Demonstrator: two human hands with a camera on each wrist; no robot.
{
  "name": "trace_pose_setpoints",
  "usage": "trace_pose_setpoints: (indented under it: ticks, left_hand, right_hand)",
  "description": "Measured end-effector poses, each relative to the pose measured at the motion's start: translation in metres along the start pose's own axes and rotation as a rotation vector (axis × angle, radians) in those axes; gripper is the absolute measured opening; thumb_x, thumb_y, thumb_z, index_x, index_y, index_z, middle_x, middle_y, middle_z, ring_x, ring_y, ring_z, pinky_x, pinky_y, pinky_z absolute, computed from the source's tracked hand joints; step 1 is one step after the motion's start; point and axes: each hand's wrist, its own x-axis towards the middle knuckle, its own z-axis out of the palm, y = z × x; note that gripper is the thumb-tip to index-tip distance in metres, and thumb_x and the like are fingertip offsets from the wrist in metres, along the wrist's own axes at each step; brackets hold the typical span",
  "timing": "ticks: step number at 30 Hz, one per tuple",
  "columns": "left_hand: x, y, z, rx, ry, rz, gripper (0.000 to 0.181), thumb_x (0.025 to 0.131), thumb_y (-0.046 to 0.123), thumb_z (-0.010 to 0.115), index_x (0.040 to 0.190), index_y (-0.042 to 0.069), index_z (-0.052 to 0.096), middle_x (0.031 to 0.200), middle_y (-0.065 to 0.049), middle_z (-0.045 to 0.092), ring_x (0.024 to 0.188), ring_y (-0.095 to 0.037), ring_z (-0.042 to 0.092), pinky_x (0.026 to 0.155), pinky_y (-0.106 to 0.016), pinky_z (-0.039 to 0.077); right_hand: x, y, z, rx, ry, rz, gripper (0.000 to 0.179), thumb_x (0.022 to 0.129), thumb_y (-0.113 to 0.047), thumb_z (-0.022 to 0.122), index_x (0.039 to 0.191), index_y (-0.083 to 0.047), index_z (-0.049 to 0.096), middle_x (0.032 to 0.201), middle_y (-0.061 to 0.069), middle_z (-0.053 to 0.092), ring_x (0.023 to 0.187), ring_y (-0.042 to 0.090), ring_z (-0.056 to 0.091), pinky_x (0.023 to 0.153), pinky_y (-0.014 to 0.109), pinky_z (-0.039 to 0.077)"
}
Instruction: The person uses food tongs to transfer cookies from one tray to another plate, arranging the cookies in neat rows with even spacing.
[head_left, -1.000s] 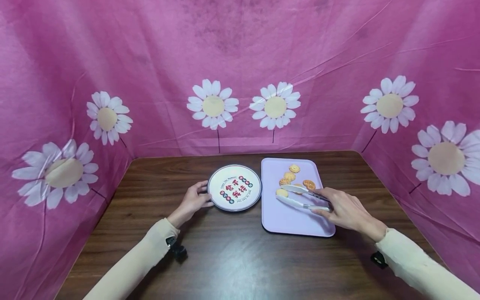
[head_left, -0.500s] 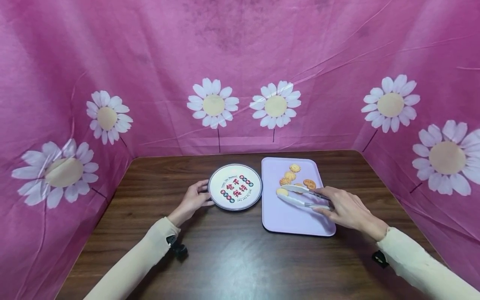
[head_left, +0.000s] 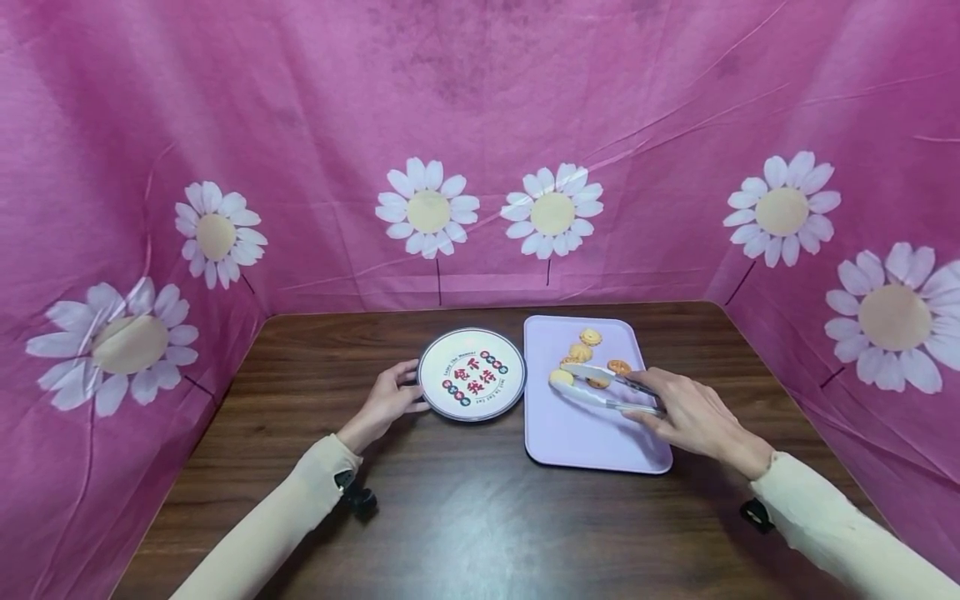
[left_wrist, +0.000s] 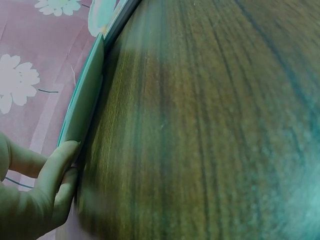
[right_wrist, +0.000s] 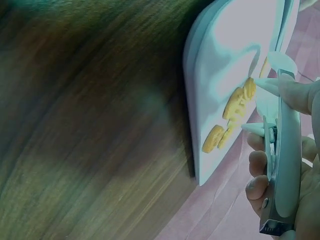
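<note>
My left hand (head_left: 386, 402) holds the left rim of a white plate (head_left: 442, 367) with a dark edge and printed red characters. Up close in the left wrist view, fingertips (left_wrist: 68, 148) meet the plate's side. Over a lilac tray (head_left: 570, 442), my right hand (head_left: 693, 412) grips metal tongs (head_left: 626, 407) with pale tips. Between the tong tips sits a pale round cookie (head_left: 560, 381); whether both tips touch it I cannot tell. Several other cookies (head_left: 590, 337) lie on the tray, some partly hidden by the tongs.
The plate and tray stand side by side on a dark wooden table (head_left: 465, 517). A pink cloth (head_left: 315, 125) with white daisies hangs around the back and sides. A small black device (head_left: 362, 502) is strapped at the left wrist.
The tongs have shifted slightly left and their tips have drawn closer together. The pale cookie has moved a little to the left with them. My left hand stays at the plate's rim.
</note>
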Motion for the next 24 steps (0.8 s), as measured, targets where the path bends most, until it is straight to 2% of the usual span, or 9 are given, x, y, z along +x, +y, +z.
trace_pose_setpoints:
  ticks: [7, 11, 17, 24]
  left_hand:
    - [0.001, 0.001, -0.001, -0.009, -0.004, 0.015, 0.062, 0.099, -0.013, 0.049, 0.158, -0.007, 0.032, 0.15, -0.036, 0.044, 0.112, -0.033, 0.063, 0.088, -0.033, 0.071]
    - [0.002, 0.0, 0.0, -0.015, -0.003, 0.021, 0.062, 0.099, -0.014, 0.049, 0.158, -0.008, 0.032, 0.149, -0.036, 0.045, 0.111, -0.032, 0.064, 0.088, -0.034, 0.071]
    - [0.002, -0.001, 0.001, -0.016, 0.011, 0.01, 0.063, 0.097, -0.014, 0.051, 0.158, -0.006, 0.034, 0.148, -0.035, 0.046, 0.106, -0.028, 0.065, 0.085, -0.032, 0.072]
    - [0.001, -0.001, 0.0, -0.015, 0.022, 0.0, 0.064, 0.098, -0.014, 0.052, 0.159, -0.003, 0.035, 0.15, -0.034, 0.045, 0.109, -0.031, 0.064, 0.086, -0.032, 0.071]
  right_hand:
    - [0.018, -0.006, 0.001, 0.02, 0.035, -0.04, 0.058, 0.09, -0.045, 0.08, 0.138, -0.015, 0.066, 0.124, 0.01, 0.075, 0.098, 0.029, 0.074, 0.058, 0.047, 0.065]
    - [0.03, -0.014, 0.006, 0.037, 0.027, -0.061, 0.058, 0.089, -0.044, 0.081, 0.136, -0.015, 0.066, 0.123, 0.009, 0.075, 0.102, 0.029, 0.074, 0.065, 0.049, 0.067]
    - [0.048, -0.029, 0.016, 0.058, 0.028, -0.094, 0.059, 0.088, -0.046, 0.082, 0.136, -0.016, 0.066, 0.125, 0.008, 0.074, 0.103, 0.026, 0.072, 0.069, 0.05, 0.068]
    - [0.068, -0.045, 0.028, 0.094, 0.024, -0.167, 0.055, 0.087, -0.041, 0.083, 0.133, -0.016, 0.067, 0.117, 0.004, 0.074, 0.088, 0.02, 0.067, 0.065, 0.04, 0.063]
